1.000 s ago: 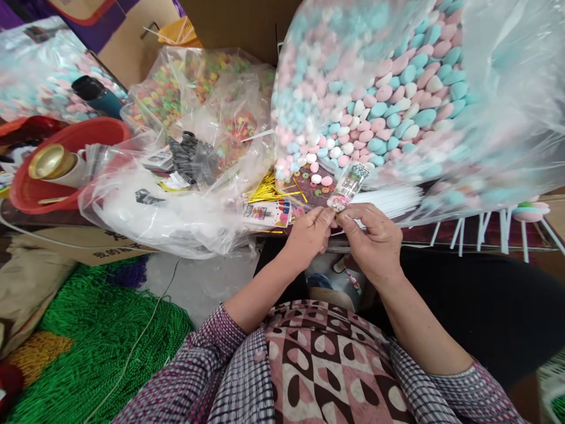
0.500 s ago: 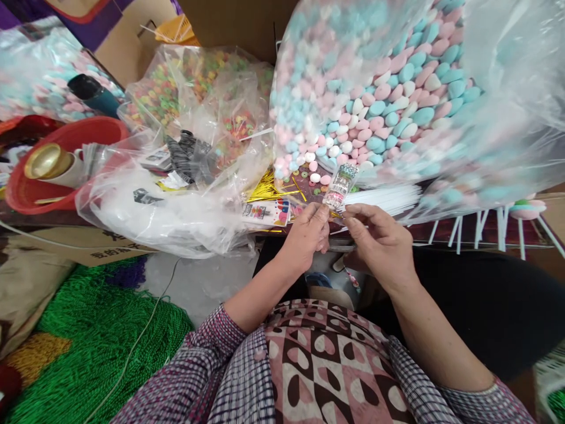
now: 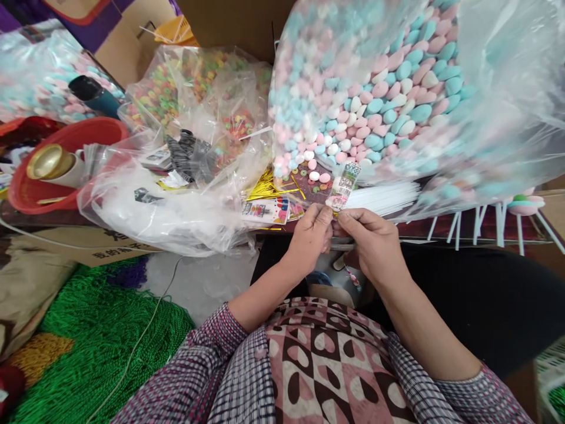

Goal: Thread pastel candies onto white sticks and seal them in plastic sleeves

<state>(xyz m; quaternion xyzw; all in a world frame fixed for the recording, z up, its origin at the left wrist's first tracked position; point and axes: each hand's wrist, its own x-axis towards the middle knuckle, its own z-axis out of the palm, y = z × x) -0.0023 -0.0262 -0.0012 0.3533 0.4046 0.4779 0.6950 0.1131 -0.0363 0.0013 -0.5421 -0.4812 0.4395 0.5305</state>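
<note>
A small clear packet with printed labelling [image 3: 343, 187] stands tilted above my hands, at the table's front edge. My left hand [image 3: 314, 227] is closed in a pinch on the packet's lower end. My right hand [image 3: 368, 232] is closed too, thumb and finger pinching right beside that end. A bit of gold twist tie [image 3: 336, 214] shows between the fingertips; most of it is hidden. Just left of my hands lie printed cards [image 3: 267, 211] and a pile of gold twist ties [image 3: 265, 187]. White sticks [image 3: 386, 199] lie in a bundle behind my right hand.
A big clear bag of pink, blue and white egg-shaped pieces [image 3: 375, 106] fills the back right. Behind left is a bag of small coloured rings [image 3: 194, 76]. A red basin [image 3: 103, 131] holds a gold bowl [image 3: 48, 162]. Several white sticks [image 3: 499, 227] overhang the right edge.
My right hand has moved left to meet the left hand and its fingers have closed by the packet's lower end. The packet has shifted slightly right.
</note>
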